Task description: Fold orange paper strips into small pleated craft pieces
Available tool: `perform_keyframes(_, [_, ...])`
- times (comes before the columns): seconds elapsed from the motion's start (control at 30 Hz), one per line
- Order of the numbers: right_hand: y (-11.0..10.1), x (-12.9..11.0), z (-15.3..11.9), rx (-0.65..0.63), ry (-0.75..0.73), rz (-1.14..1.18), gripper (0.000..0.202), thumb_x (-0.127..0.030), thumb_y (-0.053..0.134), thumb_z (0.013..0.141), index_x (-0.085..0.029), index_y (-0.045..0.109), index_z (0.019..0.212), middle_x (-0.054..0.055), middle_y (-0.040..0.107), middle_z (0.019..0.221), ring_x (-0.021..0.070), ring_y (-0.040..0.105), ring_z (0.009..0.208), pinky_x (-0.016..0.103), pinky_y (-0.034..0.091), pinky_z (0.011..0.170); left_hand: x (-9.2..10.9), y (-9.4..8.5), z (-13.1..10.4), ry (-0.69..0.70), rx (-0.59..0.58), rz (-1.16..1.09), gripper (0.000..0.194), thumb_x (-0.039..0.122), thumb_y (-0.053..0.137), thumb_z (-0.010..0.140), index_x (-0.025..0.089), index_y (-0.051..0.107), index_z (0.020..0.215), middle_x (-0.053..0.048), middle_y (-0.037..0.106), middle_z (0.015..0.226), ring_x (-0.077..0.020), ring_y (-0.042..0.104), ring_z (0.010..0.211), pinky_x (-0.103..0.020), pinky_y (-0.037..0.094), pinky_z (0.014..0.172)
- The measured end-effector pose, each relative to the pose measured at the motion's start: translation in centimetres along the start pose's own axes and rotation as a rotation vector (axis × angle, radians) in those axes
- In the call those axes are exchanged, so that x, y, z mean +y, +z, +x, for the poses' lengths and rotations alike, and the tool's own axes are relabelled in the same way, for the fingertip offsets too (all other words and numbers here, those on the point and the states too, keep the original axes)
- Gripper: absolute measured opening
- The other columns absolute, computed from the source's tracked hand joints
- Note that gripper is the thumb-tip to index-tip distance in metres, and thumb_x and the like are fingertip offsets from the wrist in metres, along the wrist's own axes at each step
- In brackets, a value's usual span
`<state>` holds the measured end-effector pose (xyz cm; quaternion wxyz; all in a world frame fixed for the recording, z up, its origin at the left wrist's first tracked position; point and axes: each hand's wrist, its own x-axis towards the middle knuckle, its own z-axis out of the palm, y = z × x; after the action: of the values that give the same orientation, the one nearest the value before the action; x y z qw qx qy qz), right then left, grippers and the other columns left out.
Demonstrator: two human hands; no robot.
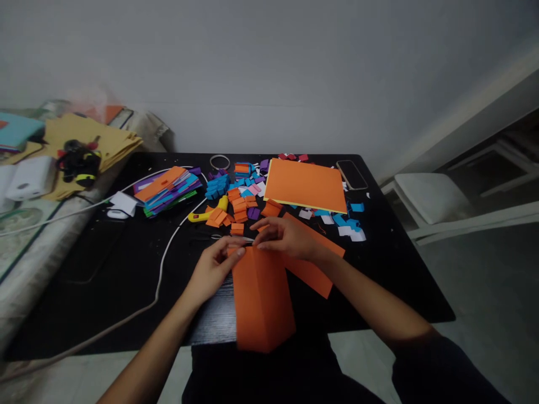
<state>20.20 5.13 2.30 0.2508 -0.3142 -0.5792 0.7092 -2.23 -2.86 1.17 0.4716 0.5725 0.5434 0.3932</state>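
A creased sheet of orange paper (263, 303) hangs partly over the front edge of the black table. My left hand (217, 266) is closed on its top left corner, thumb on top. At the top edge of the same sheet, my right hand (286, 238) has its thumb and fingers closed around the paper near the crease. Scissors (215, 237) lie just beyond my fingers, partly hidden. Under my right forearm rests another orange paper piece (314, 258). Small folded orange pieces (240, 207) are heaped beyond my hands.
A yellow glue gun (210, 212) lies by a white cable (162, 264) crossing the table. Stacked coloured paper strips (170, 188) sit left. Behind are an orange sheet stack (305, 182), a phone (352, 175) and a tape ring (219, 163). A white stool (427, 193) stands right.
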Motion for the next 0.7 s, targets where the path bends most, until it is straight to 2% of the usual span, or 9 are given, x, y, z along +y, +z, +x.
perform_keyframes(0.1, [0.1, 0.2, 0.5, 0.011, -0.003, -0.046, 0.04, -0.033, 0.088, 0.076, -0.02, 0.071, 0.11, 0.005, 0.08, 0.095, 0.0195, 0.076, 0.093, 0.034, 0.056, 0.088, 0.4, -0.6, 0.6, -0.002, -0.073, 0.052, 0.031, 0.048, 0.07, 0.092, 0.018, 0.077, 0.096, -0.008, 0.079, 0.096, -0.0238, 0.071, 0.091, -0.033, 0.055, 0.083])
perform_keyframes(0.23, [0.3, 0.2, 0.4, 0.005, 0.004, -0.089, 0.036, -0.037, 0.087, 0.077, -0.022, 0.073, 0.106, 0.004, 0.079, 0.096, 0.0197, 0.075, 0.093, 0.034, 0.056, 0.087, 1.3, -0.9, 1.5, 0.026, -0.175, 0.095, 0.027, 0.045, 0.069, 0.092, 0.019, 0.078, 0.091, -0.006, 0.079, 0.094, -0.0222, 0.07, 0.088, -0.032, 0.053, 0.081])
perform_keyframes(0.33, [0.2, -0.1, 0.2, 0.008, 0.018, -0.156, 0.03, -0.039, 0.087, 0.078, -0.021, 0.076, 0.1, 0.003, 0.078, 0.092, 0.0189, 0.073, 0.088, 0.031, 0.054, 0.082, 1.8, -0.8, 2.1, 0.048, -0.226, 0.104, 0.025, 0.043, 0.068, 0.093, 0.02, 0.077, 0.094, -0.005, 0.078, 0.092, -0.021, 0.071, 0.088, -0.03, 0.053, 0.08])
perform_keyframes(0.5, [-0.3, -0.5, 0.2, 0.003, 0.036, -0.383, 0.026, -0.044, 0.08, 0.084, -0.019, 0.079, 0.084, 0.001, 0.072, 0.076, 0.0164, 0.064, 0.074, 0.028, 0.045, 0.068, 2.2, -0.6, 2.6, 0.06, -0.248, 0.141, 0.026, 0.043, 0.064, 0.094, 0.02, 0.074, 0.092, -0.004, 0.076, 0.087, -0.0193, 0.069, 0.081, -0.028, 0.051, 0.074])
perform_keyframes(0.7, [-0.3, -0.6, 0.2, -0.001, 0.034, -0.392, 0.023, -0.043, 0.078, 0.086, -0.019, 0.079, 0.085, 0.002, 0.072, 0.077, 0.0164, 0.063, 0.074, 0.028, 0.044, 0.068, 2.3, -0.7, 3.0, 0.05, -0.244, 0.154, 0.028, 0.045, 0.064, 0.092, 0.019, 0.072, 0.087, -0.004, 0.074, 0.083, -0.0184, 0.065, 0.076, -0.026, 0.048, 0.066])
